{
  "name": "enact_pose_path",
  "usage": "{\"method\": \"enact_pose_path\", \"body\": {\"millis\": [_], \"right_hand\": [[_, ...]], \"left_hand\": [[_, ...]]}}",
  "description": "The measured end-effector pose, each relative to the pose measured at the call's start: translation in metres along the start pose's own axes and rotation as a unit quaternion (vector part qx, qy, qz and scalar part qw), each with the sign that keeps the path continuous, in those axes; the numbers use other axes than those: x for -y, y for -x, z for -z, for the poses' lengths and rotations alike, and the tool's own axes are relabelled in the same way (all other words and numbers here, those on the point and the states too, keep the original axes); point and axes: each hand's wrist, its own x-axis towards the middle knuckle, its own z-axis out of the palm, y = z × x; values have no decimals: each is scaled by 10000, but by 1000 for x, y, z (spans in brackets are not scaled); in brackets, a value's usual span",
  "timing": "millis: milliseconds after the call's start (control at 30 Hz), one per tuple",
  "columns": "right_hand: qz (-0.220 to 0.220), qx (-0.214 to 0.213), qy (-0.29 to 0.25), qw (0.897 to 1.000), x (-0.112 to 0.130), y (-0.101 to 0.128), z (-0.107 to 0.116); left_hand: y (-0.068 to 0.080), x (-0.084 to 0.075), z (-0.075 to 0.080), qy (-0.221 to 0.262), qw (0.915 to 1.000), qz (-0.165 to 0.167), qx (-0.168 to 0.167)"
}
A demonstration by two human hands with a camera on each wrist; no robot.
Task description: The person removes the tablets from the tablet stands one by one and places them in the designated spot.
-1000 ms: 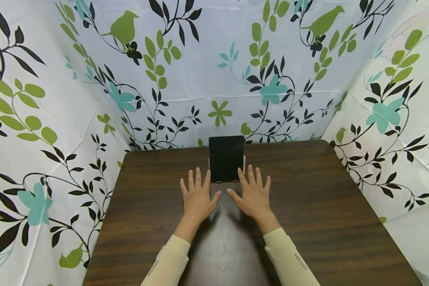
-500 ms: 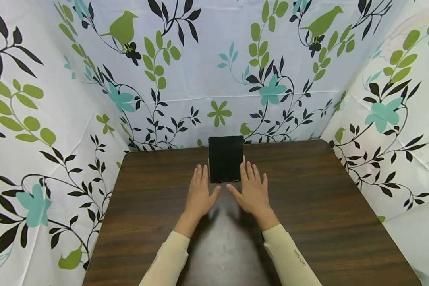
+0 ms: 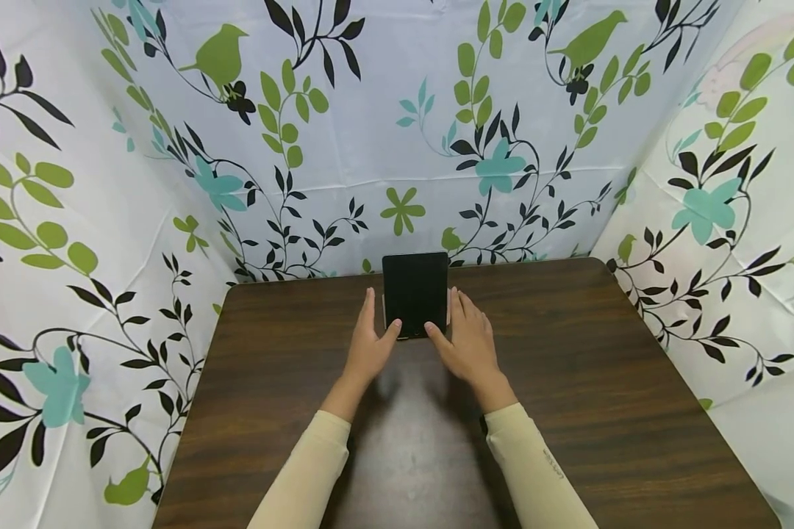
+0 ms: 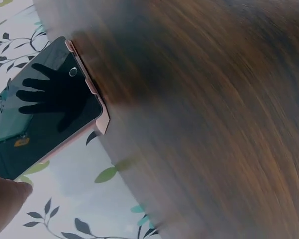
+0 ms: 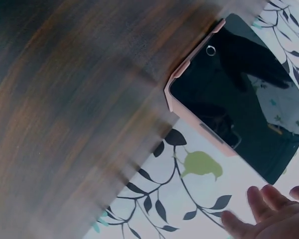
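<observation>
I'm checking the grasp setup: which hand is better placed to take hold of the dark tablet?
Neither clearly. The left hand and right hand flank the tablet evenly, each thumb at its lower corner, fingers straight along its sides. A two-handed grip looks most likely.

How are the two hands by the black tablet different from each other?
The left hand is at the tablet's left edge; the right hand is at its right edge. The left hand stands more on its side, fingers together; the right hand lies flatter, showing its back, fingers a bit spread. Both have straight fingers, a thumb at the tablet's bottom corner, and a cream sleeve, above the brown table.
</observation>
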Motion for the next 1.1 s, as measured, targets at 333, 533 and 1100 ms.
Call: {"method": "enact_pose_path", "body": {"millis": [333, 533, 1100], "right_hand": [[-136, -122, -1170, 9930, -8, -17, -6], [-373, -39, -1947, 9802, -13, -25, -8], [-732, -545, -3723, 9236, -34, -40, -39]], "left_hand": [[-13, 8, -4, 1483, 9887, 216, -85], [-20, 15, -7, 1907, 9809, 374, -110], [-26, 35, -9, 2748, 9611, 179, 201]]}}
